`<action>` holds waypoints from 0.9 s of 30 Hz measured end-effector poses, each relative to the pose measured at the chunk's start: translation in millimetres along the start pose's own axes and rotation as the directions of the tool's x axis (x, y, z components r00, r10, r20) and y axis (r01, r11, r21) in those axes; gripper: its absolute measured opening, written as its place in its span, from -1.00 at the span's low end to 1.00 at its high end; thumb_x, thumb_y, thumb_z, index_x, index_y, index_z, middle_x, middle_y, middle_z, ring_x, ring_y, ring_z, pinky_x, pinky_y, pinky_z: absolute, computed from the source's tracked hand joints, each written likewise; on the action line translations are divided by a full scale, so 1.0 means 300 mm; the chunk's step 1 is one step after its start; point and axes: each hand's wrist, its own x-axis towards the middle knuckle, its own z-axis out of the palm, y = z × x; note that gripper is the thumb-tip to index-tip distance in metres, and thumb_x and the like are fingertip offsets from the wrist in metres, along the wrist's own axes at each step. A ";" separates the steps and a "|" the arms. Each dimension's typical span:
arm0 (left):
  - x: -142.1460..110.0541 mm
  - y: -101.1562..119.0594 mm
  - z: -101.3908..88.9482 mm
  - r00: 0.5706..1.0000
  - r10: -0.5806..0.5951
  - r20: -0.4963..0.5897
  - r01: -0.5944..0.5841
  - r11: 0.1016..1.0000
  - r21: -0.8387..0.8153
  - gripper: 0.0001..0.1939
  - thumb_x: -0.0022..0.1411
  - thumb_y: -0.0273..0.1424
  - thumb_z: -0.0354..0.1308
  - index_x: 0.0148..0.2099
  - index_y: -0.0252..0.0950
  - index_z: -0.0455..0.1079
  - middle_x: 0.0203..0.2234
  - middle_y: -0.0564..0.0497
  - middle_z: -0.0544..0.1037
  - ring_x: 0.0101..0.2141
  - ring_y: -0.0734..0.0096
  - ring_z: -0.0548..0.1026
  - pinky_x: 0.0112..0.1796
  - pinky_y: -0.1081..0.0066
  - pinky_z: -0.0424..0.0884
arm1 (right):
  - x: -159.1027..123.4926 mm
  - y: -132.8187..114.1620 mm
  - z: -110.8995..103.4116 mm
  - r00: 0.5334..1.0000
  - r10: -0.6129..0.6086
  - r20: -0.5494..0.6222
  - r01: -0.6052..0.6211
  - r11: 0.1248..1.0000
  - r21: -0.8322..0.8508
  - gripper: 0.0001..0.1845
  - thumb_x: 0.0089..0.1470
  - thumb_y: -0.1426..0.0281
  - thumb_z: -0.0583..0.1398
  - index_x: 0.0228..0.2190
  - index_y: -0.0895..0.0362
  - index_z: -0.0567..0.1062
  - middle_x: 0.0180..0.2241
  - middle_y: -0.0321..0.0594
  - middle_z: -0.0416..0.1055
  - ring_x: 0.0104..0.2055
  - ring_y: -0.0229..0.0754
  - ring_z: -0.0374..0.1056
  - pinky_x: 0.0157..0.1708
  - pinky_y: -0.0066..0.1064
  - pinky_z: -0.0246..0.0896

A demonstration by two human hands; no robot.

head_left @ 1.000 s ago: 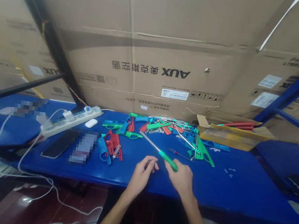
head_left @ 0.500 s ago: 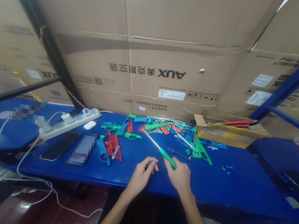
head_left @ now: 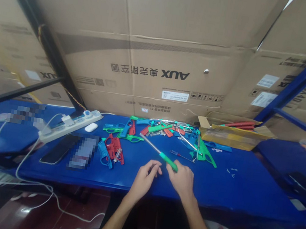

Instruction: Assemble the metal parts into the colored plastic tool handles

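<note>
My right hand (head_left: 181, 180) is wrapped round the green handle of a long-neck lighter (head_left: 169, 161), whose metal tube points up and to the left. Close by on the left, my left hand (head_left: 145, 176) is curled with thumb and fingertips together; anything between them is hidden. Beyond the lighter lie a screwdriver (head_left: 181, 156) and a heap of green, blue and red plastic lighter parts (head_left: 165, 128) mixed with metal tubes. Left of my hands sits a smaller group of red lighter shells (head_left: 114, 147) beside a blue shell (head_left: 104, 153).
A cardboard box (head_left: 229, 137) with red pieces stands at the back right. On the left are a power strip (head_left: 71, 126) with cables, a white case (head_left: 91, 127) and two phones, one dark (head_left: 60, 149). Cardboard (head_left: 157, 21) walls the back of the blue table (head_left: 230, 194).
The lighter in my right hand has shifted slightly to the left, its tube tip closer to the parts. My left hand has barely moved. The camera view has shifted a little.
</note>
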 end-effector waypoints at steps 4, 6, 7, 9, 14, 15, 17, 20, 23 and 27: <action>0.000 0.001 -0.001 1.000 0.005 -0.001 -0.005 1.000 0.000 -0.67 0.45 -0.15 0.00 -0.07 -0.27 0.45 -0.38 0.03 0.53 -0.37 0.40 0.42 -0.25 0.43 0.33 | -0.001 0.001 0.000 1.000 -0.014 0.005 0.014 1.000 -0.020 -0.81 0.19 0.32 0.16 -0.42 0.07 0.52 -0.49 -0.17 0.60 -0.42 -0.09 0.50 -0.45 -0.38 -0.15; 0.002 0.001 -0.001 1.000 0.009 0.002 -0.009 1.000 0.003 -0.67 0.45 -0.15 0.00 -0.07 -0.27 0.45 -0.38 0.02 0.54 -0.37 0.40 0.43 -0.25 0.42 0.33 | -0.001 0.003 0.000 1.000 -0.020 0.002 0.020 0.999 -0.027 -0.81 0.19 0.32 0.16 -0.42 0.07 0.52 -0.49 -0.18 0.60 -0.43 -0.09 0.50 -0.45 -0.38 -0.15; 0.002 0.001 -0.001 1.000 0.009 0.004 -0.009 1.000 0.004 -0.67 0.45 -0.15 0.00 -0.07 -0.27 0.45 -0.38 0.02 0.54 -0.37 0.39 0.43 -0.25 0.42 0.33 | -0.002 0.004 0.002 1.000 -0.020 -0.004 0.020 0.999 -0.028 -0.80 0.20 0.30 0.16 -0.42 0.07 0.52 -0.50 -0.18 0.59 -0.43 -0.09 0.50 -0.46 -0.38 -0.15; 0.004 0.001 -0.001 1.000 0.006 0.006 -0.006 1.000 0.003 -0.67 0.45 -0.15 0.00 -0.07 -0.27 0.45 -0.38 0.02 0.54 -0.37 0.40 0.42 -0.25 0.42 0.33 | -0.006 0.008 0.009 1.000 -0.020 -0.018 0.019 1.000 -0.015 -0.76 0.22 0.25 0.15 -0.43 0.07 0.51 -0.50 -0.17 0.59 -0.43 -0.08 0.51 -0.47 -0.39 -0.12; 0.004 0.001 -0.001 1.000 0.002 0.010 -0.002 1.000 -0.010 -0.67 0.45 -0.14 0.00 -0.06 -0.26 0.45 -0.38 0.03 0.54 -0.37 0.40 0.42 -0.25 0.42 0.33 | 0.008 0.040 0.034 0.990 -0.006 -0.143 0.030 0.986 0.165 -0.64 0.30 0.07 0.08 -0.23 0.05 0.52 -0.40 -0.17 0.61 -0.36 -0.03 0.54 -0.44 -0.40 0.09; 0.003 0.001 -0.001 1.000 0.002 0.011 -0.002 1.000 -0.009 -0.67 0.45 -0.14 -0.01 -0.06 -0.26 0.45 -0.37 0.03 0.54 -0.37 0.40 0.42 -0.25 0.42 0.32 | 0.028 0.056 0.029 0.980 -0.009 -0.197 0.052 0.976 0.211 -0.61 0.33 0.08 0.04 -0.11 0.06 0.50 -0.33 -0.15 0.62 -0.32 -0.03 0.54 -0.42 -0.39 0.15; 0.002 0.001 -0.001 1.000 0.001 0.016 -0.001 1.000 -0.002 -0.67 0.46 -0.15 -0.02 -0.06 -0.26 0.45 -0.37 0.03 0.54 -0.37 0.40 0.42 -0.24 0.42 0.32 | 0.094 0.109 -0.012 0.950 -0.056 -0.306 0.136 0.960 0.246 -0.54 0.38 0.13 -0.07 0.05 0.09 0.43 -0.21 -0.10 0.61 -0.24 -0.03 0.54 -0.33 -0.35 0.25; 0.001 0.002 -0.002 1.000 -0.006 0.021 0.005 1.000 0.003 -0.67 0.46 -0.14 -0.02 -0.06 -0.25 0.45 -0.37 0.03 0.55 -0.37 0.40 0.42 -0.24 0.42 0.32 | 0.261 0.250 -0.162 0.870 -0.162 -0.466 0.226 0.971 0.083 -0.45 0.40 0.12 -0.13 0.09 0.16 0.44 -0.15 0.01 0.57 -0.14 0.02 0.47 -0.17 -0.25 0.25; 0.000 0.005 -0.001 1.000 -0.016 0.015 0.017 1.000 -0.014 -0.66 0.46 -0.14 -0.01 -0.05 -0.26 0.44 -0.37 0.02 0.54 -0.37 0.39 0.41 -0.24 0.42 0.32 | 0.458 0.445 -0.392 0.863 -0.266 -0.429 0.239 0.964 -0.117 -0.39 0.34 0.02 -0.05 0.06 0.19 0.50 -0.23 0.10 0.54 -0.21 0.10 0.40 -0.16 -0.10 0.18; 0.000 0.006 -0.001 1.000 -0.026 0.017 0.026 0.999 -0.038 -0.66 0.46 -0.14 -0.02 -0.07 -0.27 0.44 -0.37 0.02 0.53 -0.37 0.40 0.40 -0.24 0.41 0.31 | 0.635 0.677 -0.658 0.877 -0.234 -0.420 0.223 0.972 -0.076 -0.49 0.23 -0.04 0.10 -0.34 0.09 0.63 -0.50 -0.05 0.46 -0.35 0.09 0.35 -0.23 -0.08 0.18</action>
